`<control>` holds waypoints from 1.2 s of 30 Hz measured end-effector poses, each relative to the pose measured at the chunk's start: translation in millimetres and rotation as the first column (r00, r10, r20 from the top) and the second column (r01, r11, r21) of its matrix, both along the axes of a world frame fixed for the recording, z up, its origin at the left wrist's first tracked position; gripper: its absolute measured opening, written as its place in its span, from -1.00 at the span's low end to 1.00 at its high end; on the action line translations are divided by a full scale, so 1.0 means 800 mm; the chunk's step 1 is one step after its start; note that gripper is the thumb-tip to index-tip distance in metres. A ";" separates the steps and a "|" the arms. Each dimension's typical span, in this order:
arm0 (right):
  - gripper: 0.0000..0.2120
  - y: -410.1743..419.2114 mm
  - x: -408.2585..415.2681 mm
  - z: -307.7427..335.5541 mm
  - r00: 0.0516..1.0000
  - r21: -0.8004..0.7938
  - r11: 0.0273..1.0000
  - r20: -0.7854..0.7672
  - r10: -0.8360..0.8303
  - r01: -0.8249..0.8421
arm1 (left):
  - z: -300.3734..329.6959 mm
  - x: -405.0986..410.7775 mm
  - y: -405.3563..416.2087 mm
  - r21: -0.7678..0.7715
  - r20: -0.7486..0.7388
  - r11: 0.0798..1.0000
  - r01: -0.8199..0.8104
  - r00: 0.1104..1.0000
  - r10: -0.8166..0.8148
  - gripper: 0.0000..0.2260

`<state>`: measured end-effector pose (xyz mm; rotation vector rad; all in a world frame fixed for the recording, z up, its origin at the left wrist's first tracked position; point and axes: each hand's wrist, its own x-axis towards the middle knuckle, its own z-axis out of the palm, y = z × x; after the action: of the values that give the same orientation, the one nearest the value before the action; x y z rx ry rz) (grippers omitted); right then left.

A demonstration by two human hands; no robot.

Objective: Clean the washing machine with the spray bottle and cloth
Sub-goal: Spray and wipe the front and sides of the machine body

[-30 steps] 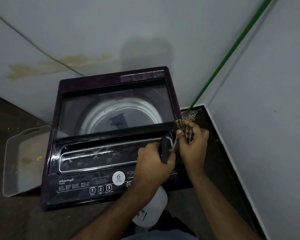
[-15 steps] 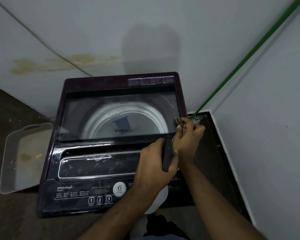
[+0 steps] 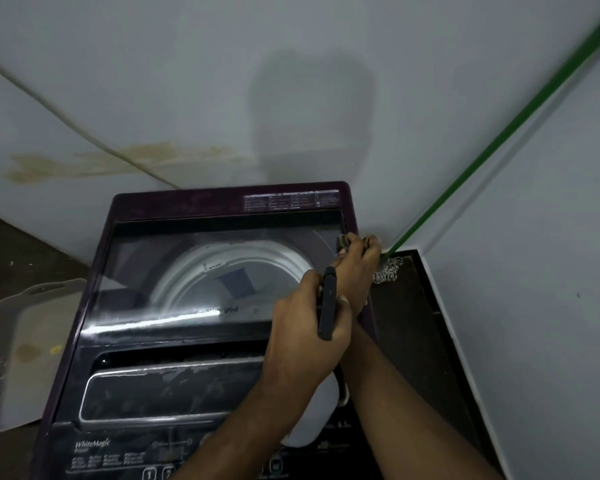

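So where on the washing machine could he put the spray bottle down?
The glass lid is bare left of the left hand, and so is the dark panel below it. The right edge is crowded: the right hand presses the cloth there, and the spray bottle hangs beside it.

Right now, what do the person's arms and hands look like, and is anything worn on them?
Both forearms are bare, with no sleeves in view. The left hand and right hand wear no gloves; no rings, watch or bracelets are visible.
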<state>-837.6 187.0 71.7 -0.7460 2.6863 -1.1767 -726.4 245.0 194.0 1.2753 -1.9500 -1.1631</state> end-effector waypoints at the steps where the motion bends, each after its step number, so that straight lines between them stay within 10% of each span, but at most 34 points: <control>1: -0.57 -0.014 -0.008 -0.001 1.000 -0.001 1.000 0.018 0.026 -0.026 | 0.003 -0.004 -0.007 0.002 -0.012 1.000 -0.015 1.000 0.015 -0.93; 23: -0.56 -0.210 -0.034 -0.029 0.947 -0.039 0.957 -0.162 0.277 -0.287 | 0.021 0.049 -0.070 0.032 -0.145 0.986 -0.165 0.975 0.168 -0.93; 36: -0.62 -0.284 0.208 -0.026 0.789 -0.080 0.788 -0.159 0.594 -0.610 | 0.005 0.176 -0.075 0.117 -0.131 0.930 -0.347 0.923 0.361 -0.87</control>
<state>-671.1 -40.1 51.1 -1.5979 2.1683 -1.1447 -585.3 185.2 197.9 1.4690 -1.4926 -1.1352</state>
